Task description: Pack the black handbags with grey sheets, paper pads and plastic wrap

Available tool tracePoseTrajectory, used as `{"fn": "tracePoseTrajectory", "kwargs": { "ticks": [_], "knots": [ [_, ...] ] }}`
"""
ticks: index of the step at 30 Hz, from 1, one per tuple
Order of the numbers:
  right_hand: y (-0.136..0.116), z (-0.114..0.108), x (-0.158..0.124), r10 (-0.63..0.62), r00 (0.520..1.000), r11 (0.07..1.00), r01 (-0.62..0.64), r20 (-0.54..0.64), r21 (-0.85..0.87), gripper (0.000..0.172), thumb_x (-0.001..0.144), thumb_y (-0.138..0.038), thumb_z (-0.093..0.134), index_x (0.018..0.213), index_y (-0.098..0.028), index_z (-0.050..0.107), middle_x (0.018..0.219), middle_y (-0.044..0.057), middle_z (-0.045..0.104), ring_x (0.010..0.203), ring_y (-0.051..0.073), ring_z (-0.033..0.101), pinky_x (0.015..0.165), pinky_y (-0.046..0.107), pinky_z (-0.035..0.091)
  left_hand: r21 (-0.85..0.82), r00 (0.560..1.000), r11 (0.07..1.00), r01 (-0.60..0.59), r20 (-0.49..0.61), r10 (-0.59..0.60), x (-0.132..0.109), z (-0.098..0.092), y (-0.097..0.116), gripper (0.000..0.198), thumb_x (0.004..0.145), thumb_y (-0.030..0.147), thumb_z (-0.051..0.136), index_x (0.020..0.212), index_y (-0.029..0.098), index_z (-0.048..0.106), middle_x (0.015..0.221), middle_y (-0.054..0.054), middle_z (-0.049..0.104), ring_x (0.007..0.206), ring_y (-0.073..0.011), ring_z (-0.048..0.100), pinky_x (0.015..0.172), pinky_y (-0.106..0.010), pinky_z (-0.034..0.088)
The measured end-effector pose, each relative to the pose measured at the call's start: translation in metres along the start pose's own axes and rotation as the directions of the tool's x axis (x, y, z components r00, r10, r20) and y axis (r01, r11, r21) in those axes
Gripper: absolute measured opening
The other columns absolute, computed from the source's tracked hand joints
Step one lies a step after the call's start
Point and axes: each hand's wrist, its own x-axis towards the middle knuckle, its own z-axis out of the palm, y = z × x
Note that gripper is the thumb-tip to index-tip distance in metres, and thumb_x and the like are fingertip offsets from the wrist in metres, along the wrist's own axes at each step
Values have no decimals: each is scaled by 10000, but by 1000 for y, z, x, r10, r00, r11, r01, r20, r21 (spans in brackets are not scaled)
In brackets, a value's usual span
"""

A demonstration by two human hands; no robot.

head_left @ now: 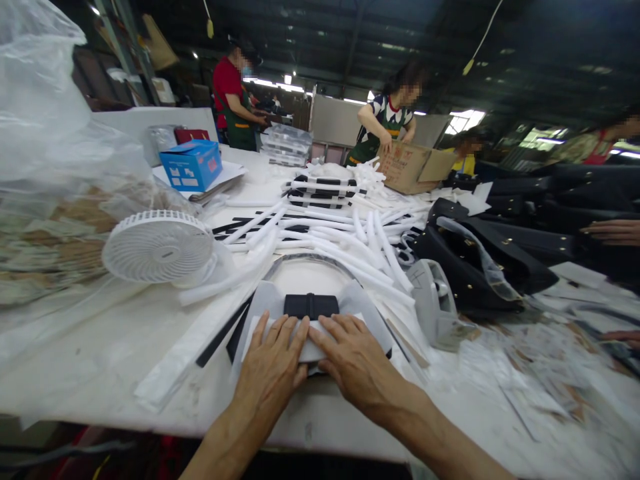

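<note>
In front of me on the white table lies a handbag, partly covered by thin white wrapping sheet (265, 300); a black flap or clasp piece (311, 306) shows at its middle. Its handle (310, 256), wrapped in clear film, arches away from me. My left hand (273, 353) rests on the sheet with fingers stretched out over its near edge. Beside it, my right hand (353, 353) lies the same way, fingers extended and fingertips close to the left ones. Both thumbs point inward along the near side. What lies under the palms is hidden.
A white fan (159, 247) stands at left before a large plastic bag of items (55, 233). Beyond lie white foam tubes (350, 250) and a blue box (191, 165). Black bags (485, 253) crowd the right, near another person's hand (614, 231). A co-worker handles a carton (407, 167).
</note>
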Motion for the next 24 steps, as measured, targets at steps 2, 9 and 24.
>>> {"fn": "tracePoseTrajectory", "kwargs": {
  "ticks": [2,9,24],
  "knots": [
    [1,4,-4,5,1000,1000,-5,-17,19,514,918,-262,609,1413,-275,470,1414,89,549,1251,331,513,1065,530,400,-7,1000,1000,-20,-13,20,-3,2,-1,496,825,202,587,1317,179,535,1244,-109,655,1178,-279,582,1130,-513,296],
    [1,28,-19,20,997,999,-17,-74,36,539,954,-368,565,1464,-284,410,1494,68,474,1356,317,430,1155,571,274,-22,994,994,-108,-34,107,-17,7,-9,387,962,263,469,1341,198,519,1329,-83,623,1224,-234,573,1108,-449,357],
    [5,54,-24,19,998,998,-16,-66,54,848,834,-506,696,1532,-282,269,1566,79,360,1418,361,331,1165,600,233,204,984,963,-179,40,174,-29,6,0,685,860,464,629,1432,146,428,1490,-95,469,1339,-279,467,1107,-480,366]
  ]
}}
